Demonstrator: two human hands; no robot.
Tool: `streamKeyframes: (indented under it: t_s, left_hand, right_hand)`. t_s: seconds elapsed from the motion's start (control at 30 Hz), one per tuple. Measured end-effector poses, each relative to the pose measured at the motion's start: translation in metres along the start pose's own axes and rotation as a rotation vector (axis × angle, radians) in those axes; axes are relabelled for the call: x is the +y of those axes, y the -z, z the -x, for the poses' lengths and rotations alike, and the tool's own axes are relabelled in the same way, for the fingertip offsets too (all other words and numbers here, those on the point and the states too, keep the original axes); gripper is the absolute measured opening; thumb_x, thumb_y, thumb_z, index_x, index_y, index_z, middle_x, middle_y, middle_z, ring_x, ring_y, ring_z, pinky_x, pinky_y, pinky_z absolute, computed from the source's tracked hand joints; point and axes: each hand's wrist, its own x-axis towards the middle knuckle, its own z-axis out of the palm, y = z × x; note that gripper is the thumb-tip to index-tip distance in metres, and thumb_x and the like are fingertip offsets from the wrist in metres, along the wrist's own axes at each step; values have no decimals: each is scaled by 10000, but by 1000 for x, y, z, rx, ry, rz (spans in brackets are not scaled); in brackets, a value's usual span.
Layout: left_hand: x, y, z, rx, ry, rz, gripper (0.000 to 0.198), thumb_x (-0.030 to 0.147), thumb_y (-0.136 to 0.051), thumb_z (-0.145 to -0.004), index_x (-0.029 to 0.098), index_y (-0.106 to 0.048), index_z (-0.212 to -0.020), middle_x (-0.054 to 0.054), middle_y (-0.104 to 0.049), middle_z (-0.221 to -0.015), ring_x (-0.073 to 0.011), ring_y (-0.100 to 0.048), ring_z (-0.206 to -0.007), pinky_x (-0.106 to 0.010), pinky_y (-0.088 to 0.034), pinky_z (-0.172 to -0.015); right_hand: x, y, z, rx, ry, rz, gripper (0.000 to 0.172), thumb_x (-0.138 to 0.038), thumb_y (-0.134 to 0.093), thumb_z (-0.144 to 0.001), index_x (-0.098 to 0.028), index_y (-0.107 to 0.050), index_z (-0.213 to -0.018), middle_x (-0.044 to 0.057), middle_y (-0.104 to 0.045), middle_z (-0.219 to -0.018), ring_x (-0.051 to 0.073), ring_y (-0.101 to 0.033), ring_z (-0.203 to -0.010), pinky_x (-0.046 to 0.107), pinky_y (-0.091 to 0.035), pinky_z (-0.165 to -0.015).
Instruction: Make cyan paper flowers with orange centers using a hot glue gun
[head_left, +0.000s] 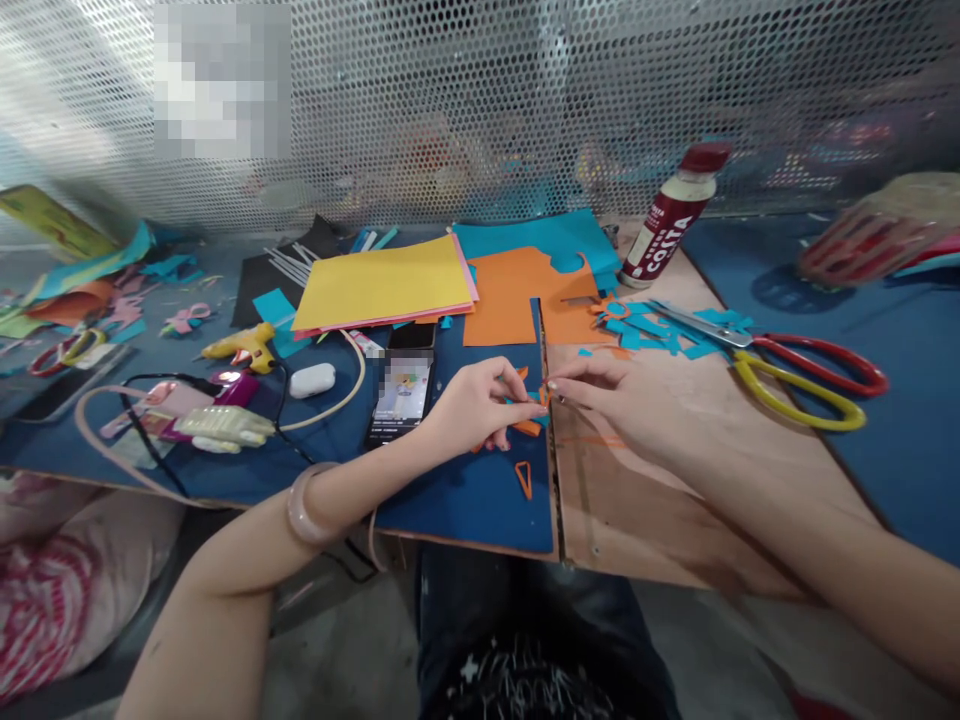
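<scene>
Over the gap between two table boards, my left hand (484, 405) and my right hand (611, 395) meet, fingertips almost touching. Both are closed in a pinch on a small orange paper piece (545, 394), whose shape is mostly covered by the fingers. Under my left fingers lie orange and blue paper scraps, partly hidden. Closer to the table's front edge lies an orange paper triangle outline (523, 480). Left of my left hand is a phone (401, 395) with its screen lit. Scissors (750, 345) with red and yellow handles rest open to the right, on blue paper cuttings (652, 330).
Behind my hands lie orange sheets (499, 290), a yellow sheet (382, 285) and a blue sheet (540, 235). A bottle (670, 220) stands at the back right. Leftward are a yellow glue gun (244, 348), a white earbud case (312, 380) and tangled cables.
</scene>
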Motion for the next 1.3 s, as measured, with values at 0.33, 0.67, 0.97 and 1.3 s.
streamKeyframes:
  t_s: [0.33, 0.67, 0.97, 1.3]
  left_hand:
    - [1, 9, -4, -9, -23, -45, 301, 354, -789, -768, 181, -543, -770, 37, -634, -491, -81, -519, -293, -179, -410, -323]
    - [-4, 4, -4, -5, -42, -93, 324, 414, -799, -753, 195, -559, -749, -14, -697, -578, -88, -510, -269, -192, -363, -254]
    - [2, 2, -1, 19, -50, -125, 269, 336, -767, -792, 195, -542, -749, 4, -676, -559, -72, -498, -268, -166, -360, -247]
    - [1, 1, 0, -37, -76, -155, 237, 316, -732, -820, 173, -548, -776, -32, -730, -672, -61, -524, -286, -154, -357, -269]
  right_hand:
    - [2, 20, 37, -121, -319, 159, 319, -511, -729, -769, -204, -762, -848, -8, -569, -537, 84, -444, -401, 225, -285, -347]
    - [3, 20, 70, -113, -230, 368, 194, -402, -663, -830, -272, -790, -899, 42, -751, -749, 154, -592, -466, 244, -371, -280]
    - [5, 70, 52, -187, 126, 760, 185, -402, -600, -877, -288, -744, -901, 60, -700, -956, 221, -636, -821, 377, -492, -713]
    - [7, 61, 42, -241, 172, 839, 153, -332, -553, -877, -223, -658, -850, 66, -655, -867, 212, -594, -773, 367, -467, -709]
